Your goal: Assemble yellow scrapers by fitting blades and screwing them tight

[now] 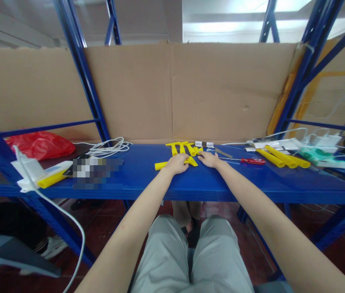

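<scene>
My left hand (178, 163) is closed around a yellow T-shaped scraper handle (160, 166), which lies across the blue shelf top with its wide end showing past my fingers. Just to the right, my right hand (208, 159) has its fingers bent down at the shelf, close to a small yellow piece (200, 149); what they pinch is too small to make out. Behind both hands lie several more yellow handles (182, 147). A stack of white and dark strips (204, 144) and a thin metal blade (223, 153) rest beyond my right hand.
A red-handled screwdriver (253, 161) lies right of my hand, then several yellow tubes (282, 158) and a green-and-white object (323, 158). Coiled white cable (111, 148), another yellow tube (52, 179) and a red bag (41, 146) are leftward. A cardboard panel (172, 93) stands behind.
</scene>
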`<state>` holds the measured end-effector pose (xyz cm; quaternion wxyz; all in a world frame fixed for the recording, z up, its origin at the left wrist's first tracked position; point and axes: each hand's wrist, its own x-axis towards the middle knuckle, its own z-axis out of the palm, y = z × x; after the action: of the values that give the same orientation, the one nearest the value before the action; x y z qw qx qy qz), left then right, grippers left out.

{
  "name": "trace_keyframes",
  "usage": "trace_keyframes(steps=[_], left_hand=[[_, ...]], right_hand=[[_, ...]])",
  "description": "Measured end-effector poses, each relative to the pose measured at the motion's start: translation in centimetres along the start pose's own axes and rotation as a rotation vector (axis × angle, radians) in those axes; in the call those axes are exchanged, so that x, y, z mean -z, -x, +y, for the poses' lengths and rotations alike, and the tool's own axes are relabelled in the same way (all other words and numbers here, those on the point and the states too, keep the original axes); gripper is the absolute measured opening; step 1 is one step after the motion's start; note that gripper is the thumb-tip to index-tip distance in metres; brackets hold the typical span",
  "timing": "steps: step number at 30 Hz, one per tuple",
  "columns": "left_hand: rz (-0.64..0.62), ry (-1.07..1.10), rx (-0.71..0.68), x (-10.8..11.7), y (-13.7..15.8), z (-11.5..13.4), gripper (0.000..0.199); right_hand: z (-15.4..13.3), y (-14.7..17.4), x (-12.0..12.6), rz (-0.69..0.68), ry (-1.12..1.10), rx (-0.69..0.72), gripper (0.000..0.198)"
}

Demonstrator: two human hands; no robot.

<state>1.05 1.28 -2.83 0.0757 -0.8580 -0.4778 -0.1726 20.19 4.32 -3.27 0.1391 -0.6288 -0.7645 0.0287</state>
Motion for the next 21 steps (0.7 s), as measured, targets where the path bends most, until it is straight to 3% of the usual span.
trace_keyframes(steps=[6,21], left_hand=[[-0.001,-0.006,-0.014,0.1,0.0,0.0,0.033],[-0.011,0.018,0.005,0.4,0.2,0.2,0.037]], right_hand=[[-1.4,0.4,0.3,0.042,0.037,0.116,0.054],[-1.7,-0.3,-0.2,-0.029,0.075,0.145,0.06]])
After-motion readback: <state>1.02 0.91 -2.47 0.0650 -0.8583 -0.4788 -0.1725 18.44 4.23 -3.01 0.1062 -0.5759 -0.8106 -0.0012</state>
